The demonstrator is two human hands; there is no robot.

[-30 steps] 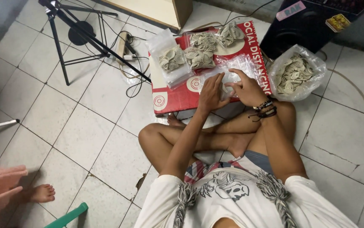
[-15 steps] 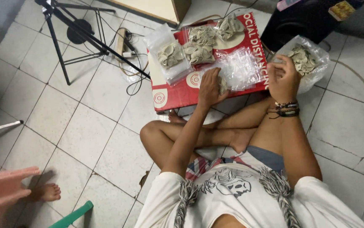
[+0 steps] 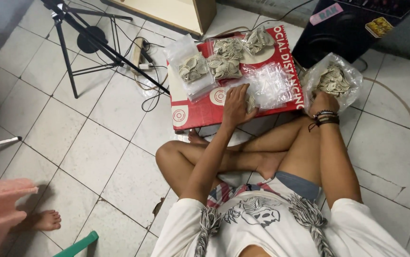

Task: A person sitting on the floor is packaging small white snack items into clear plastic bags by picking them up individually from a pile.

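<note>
Left hand (image 3: 236, 102) flat on small clear bag (image 3: 271, 88) on red board (image 3: 200, 112), fingers spread. Right hand (image 3: 323, 100) inside big bag (image 3: 333, 78) of rings, grip hidden, cannot tell.

Red board (image 3: 200, 112) with white rings; beige bands (image 3: 332, 80); clear bags (image 3: 274, 85).

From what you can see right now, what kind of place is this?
Probably a room in a home used for piecework. The person sits cross-legged on a white tiled floor, packing small bags on a red cardboard sheet, beside a tripod stand and a black speaker.
</note>
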